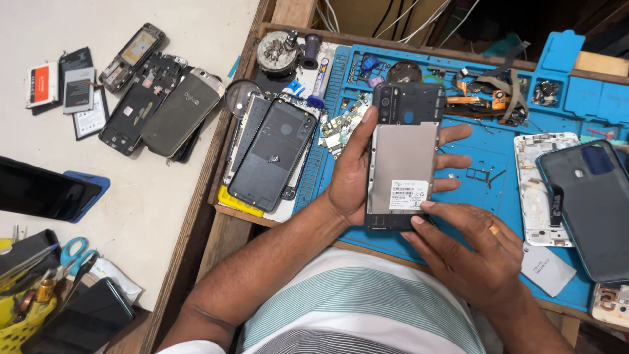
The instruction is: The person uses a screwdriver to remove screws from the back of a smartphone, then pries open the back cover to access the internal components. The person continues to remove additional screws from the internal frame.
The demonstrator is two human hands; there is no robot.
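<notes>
My left hand (350,177) holds an opened black phone (405,154) upright over the blue work mat (488,187), back side up. The phone shows a grey metal plate with a white barcode sticker and a black camera section at its top. My thumb lies along its left edge and my fingers stick out on the right. My right hand (468,252), with a ring on one finger, touches the phone's lower right corner near the sticker with its fingertips.
A stack of phone back covers (272,154) lies left of the mat. Loose boards, screws and flex cables fill the mat's top trays (419,72). A white phone frame (537,190) and dark teal cover (590,210) lie right. Batteries, phones and scissors (73,252) cover the white table.
</notes>
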